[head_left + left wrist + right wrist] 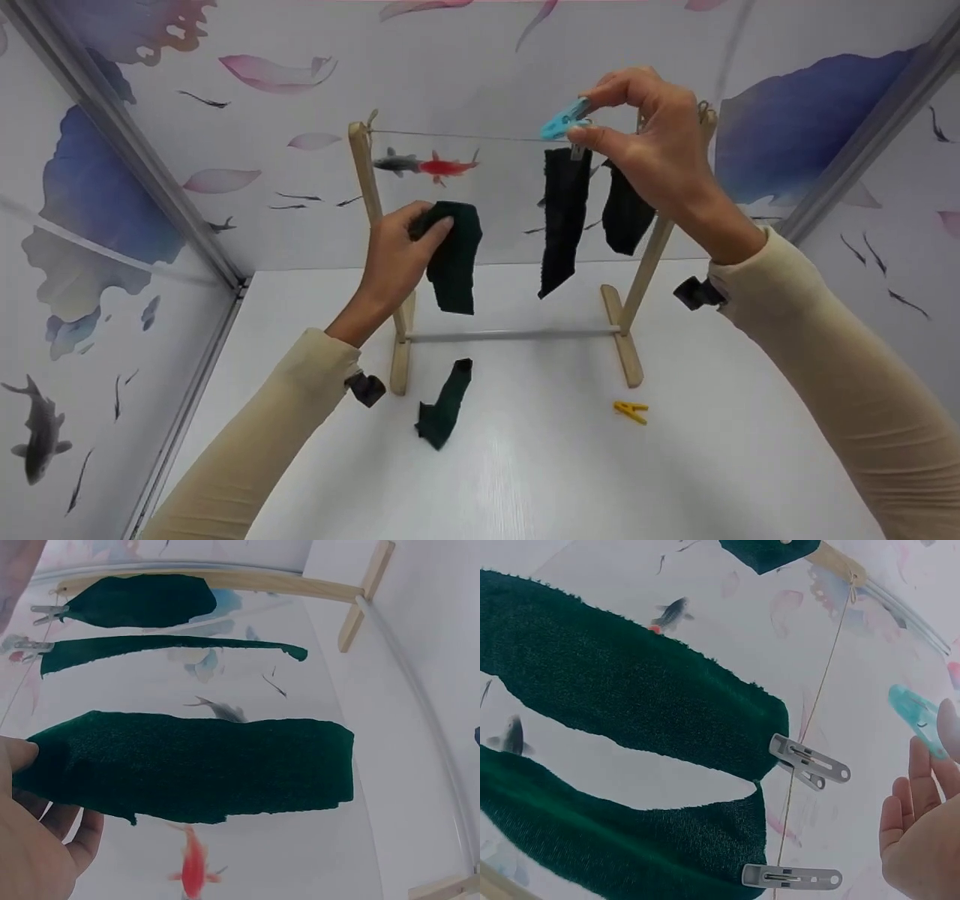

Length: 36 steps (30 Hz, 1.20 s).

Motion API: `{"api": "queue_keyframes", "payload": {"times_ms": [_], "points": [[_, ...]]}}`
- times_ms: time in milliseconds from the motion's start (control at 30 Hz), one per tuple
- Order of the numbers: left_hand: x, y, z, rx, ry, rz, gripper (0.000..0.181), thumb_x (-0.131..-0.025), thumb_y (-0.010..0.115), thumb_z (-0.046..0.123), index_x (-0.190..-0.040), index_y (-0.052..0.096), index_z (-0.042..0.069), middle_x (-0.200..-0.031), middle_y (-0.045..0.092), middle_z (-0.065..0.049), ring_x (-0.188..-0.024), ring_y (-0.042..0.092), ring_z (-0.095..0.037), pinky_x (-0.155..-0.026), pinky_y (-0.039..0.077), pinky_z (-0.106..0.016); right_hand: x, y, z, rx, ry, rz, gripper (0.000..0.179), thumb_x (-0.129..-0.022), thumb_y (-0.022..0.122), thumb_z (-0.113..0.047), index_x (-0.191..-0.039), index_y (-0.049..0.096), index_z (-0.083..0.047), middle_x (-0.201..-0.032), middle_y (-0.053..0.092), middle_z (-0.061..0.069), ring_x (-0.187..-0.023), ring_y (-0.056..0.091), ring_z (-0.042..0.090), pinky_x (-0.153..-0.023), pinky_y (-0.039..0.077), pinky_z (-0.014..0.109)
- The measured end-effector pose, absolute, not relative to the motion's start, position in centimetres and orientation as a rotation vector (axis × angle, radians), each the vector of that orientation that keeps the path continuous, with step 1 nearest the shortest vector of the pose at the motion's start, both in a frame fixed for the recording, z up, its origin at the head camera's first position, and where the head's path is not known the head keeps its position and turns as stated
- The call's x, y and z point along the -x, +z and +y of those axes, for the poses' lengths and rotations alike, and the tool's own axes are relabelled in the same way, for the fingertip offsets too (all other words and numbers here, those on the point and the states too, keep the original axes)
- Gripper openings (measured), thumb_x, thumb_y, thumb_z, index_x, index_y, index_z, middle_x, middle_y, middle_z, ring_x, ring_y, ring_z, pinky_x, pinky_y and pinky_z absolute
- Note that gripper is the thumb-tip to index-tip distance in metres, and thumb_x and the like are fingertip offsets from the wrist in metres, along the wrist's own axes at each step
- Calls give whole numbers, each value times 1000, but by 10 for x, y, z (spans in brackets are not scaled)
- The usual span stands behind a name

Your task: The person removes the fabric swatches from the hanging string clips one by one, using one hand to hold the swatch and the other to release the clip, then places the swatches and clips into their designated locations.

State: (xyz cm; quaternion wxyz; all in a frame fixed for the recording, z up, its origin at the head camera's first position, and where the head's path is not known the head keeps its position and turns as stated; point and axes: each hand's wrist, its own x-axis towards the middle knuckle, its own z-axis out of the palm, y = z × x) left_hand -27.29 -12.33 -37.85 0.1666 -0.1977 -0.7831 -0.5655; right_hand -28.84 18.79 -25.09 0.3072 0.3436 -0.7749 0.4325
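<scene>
My left hand (391, 255) pinches the upper end of a dark green cloth piece (456, 270), which hangs down in front of the rack's left side. In the left wrist view, the cloth (195, 765) spreads out flat from the fingers. Between thumb and fingers, my right hand (667, 146) pinches a light blue clothespin (561, 121) close to the string (457, 136). Two more dark green cloths, a long one (562, 217) and a shorter one (627, 214), hang from the string by grey clothespins (810, 757).
The string runs between the wooden posts (365, 169) of a small rack, joined below by a white rod (517, 335). On the white table (525, 465) lie another green cloth (448, 405) and a yellow clothespin (631, 412). Printed panels (480, 67) stand behind and at the sides.
</scene>
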Motion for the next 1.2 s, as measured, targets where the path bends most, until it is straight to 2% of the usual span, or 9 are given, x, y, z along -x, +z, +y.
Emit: {"api": "queue_keyframes", "payload": {"times_ms": [200, 300, 467, 633, 867, 1200], "points": [[263, -384, -137, 532, -1580, -2260, 17, -109, 72, 13, -120, 77, 1, -106, 77, -11, -94, 71, -23, -88, 62, -26, 277, -258, 192, -942, 1147, -2024, 30, -96, 85, -4, -121, 74, 8, -117, 76, 10, -110, 68, 12, -103, 53, 27], [258, -388, -143, 511, -1577, -2286, 17, -110, 71, 14, -120, 77, 2, -107, 77, -11, -95, 71, -23, -89, 62, -26, 272, -263, 196, -959, 1182, -2018, 33, -95, 85, 0, -125, 73, 8, -119, 76, 10, -111, 69, 14, -106, 55, 31], [250, -395, -153, 515, -1542, -2311, 17, -110, 71, 14, -120, 78, 3, -106, 77, -10, -94, 69, -23, -88, 61, -25, 263, -272, 205, -966, 1253, -2043, 38, -95, 82, 6, -132, 74, 4, -122, 75, 9, -110, 70, 18, -105, 56, 30], [242, -403, -161, 498, -1509, -2343, 16, -109, 72, 14, -120, 78, 3, -105, 77, -8, -93, 68, -21, -86, 60, -23, 253, -283, 216, -961, 1304, -2093, 39, -95, 81, 9, -132, 74, 3, -124, 75, 14, -111, 70, 22, -105, 56, 27], [231, -413, -169, 466, -1527, -2375, 15, -109, 72, 12, -120, 78, 4, -108, 78, -8, -96, 71, -23, -91, 61, -24, 241, -307, 236, -892, 1353, -2149, 40, -93, 79, 14, -132, 71, 9, -122, 75, 12, -111, 70, 23, -107, 54, 26], [219, -429, -174, 444, -1550, -2423, 14, -108, 73, 10, -120, 78, 4, -105, 78, -7, -95, 72, -22, -89, 61, -23, 227, -357, 259, -755, 1401, -2208, 40, -91, 79, 19, -129, 72, 8, -121, 73, 11, -112, 72, 20, -111, 52, 23]]}}
